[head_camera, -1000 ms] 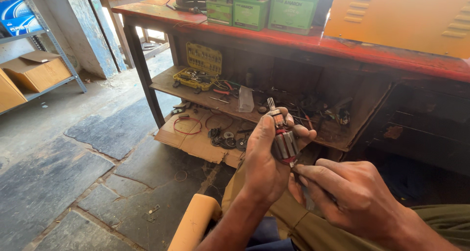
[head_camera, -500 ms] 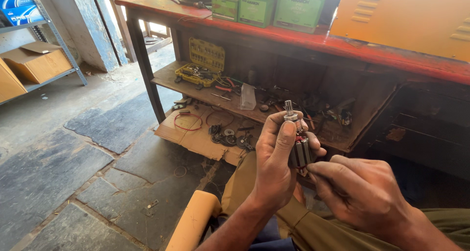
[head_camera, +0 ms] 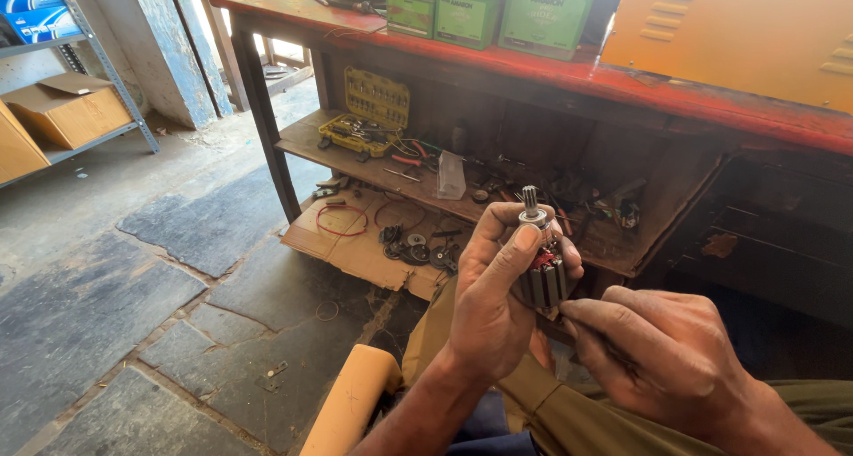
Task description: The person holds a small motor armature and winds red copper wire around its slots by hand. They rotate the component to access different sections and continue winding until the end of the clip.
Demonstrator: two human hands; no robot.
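Holding a small motor armature (head_camera: 540,274) upright in our left hand (head_camera: 493,309), fingers wrapped tight around it, we keep it just in front of the red workbench (head_camera: 640,83). Our right hand (head_camera: 662,354) touches its lower end, perhaps pinching a thin tool.

Two hands, the left (head_camera: 487,305) and the right (head_camera: 662,354), meet on one motor armature (head_camera: 542,274). Beyond the hands, on the red tabletop (head_camera: 622,83), stand three green boxes (head_camera: 471,12). On the shelf (head_camera: 306,145) beneath, up and left of the hands, lies one open yellow socket set (head_camera: 366,114). Far left of the hands sit two cardboard boxes (head_camera: 67,109), and on the floor one flattened cardboard sheet (head_camera: 355,243).
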